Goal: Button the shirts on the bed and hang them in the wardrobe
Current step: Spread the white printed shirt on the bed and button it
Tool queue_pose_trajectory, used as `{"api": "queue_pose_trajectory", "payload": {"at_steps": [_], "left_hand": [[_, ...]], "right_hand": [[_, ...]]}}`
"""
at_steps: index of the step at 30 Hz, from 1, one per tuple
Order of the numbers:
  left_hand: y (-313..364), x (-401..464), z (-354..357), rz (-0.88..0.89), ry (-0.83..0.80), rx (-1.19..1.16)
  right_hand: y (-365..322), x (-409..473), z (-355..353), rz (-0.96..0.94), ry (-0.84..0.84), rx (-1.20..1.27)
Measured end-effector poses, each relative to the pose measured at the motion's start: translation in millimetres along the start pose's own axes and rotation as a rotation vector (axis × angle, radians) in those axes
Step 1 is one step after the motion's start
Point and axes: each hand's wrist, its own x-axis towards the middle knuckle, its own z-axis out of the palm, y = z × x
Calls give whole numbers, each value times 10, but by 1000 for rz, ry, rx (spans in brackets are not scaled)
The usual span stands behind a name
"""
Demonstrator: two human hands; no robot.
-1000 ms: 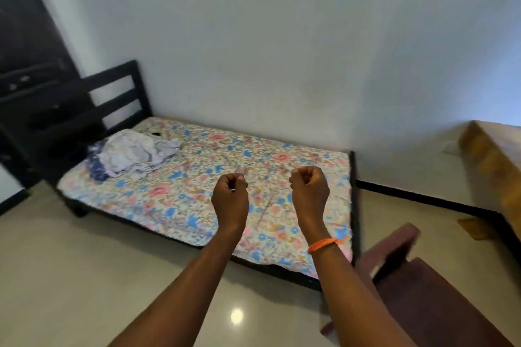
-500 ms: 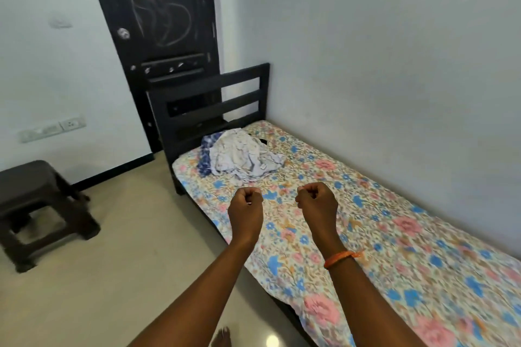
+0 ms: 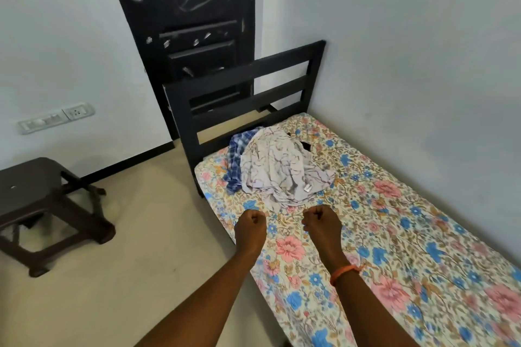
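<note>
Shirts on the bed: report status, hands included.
Left hand and right hand fisted, holding nothing. Shirts heaped by the headboard, untouched. Nothing between hands and heap.

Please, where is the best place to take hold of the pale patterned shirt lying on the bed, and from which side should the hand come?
Probably the near bunched edge of the pale patterned shirt, coming from the foot side where the right hand is. It lies crumpled on top, overlapping the blue checked shirt, and its raised folds there give something to pinch.
</note>
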Motion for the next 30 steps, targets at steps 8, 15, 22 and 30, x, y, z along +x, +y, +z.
{"api": "queue_pose_trajectory", "payload": {"at_steps": [8, 15, 22, 30], "left_hand": [[-230, 1947, 251, -176, -11, 138], [-913, 3435, 954, -356, -91, 155], [-1617, 3778, 1481, -479, -233, 170], [-1286, 3767, 1494, -505, -269, 67]], "right_hand": [[869, 2093, 1206, 170, -110, -95], [1777, 3604, 1924, 339, -46, -174], [2375, 4513, 2222, 393, -8, -110], [1693, 4041, 2430, 156, 49, -36]]}}
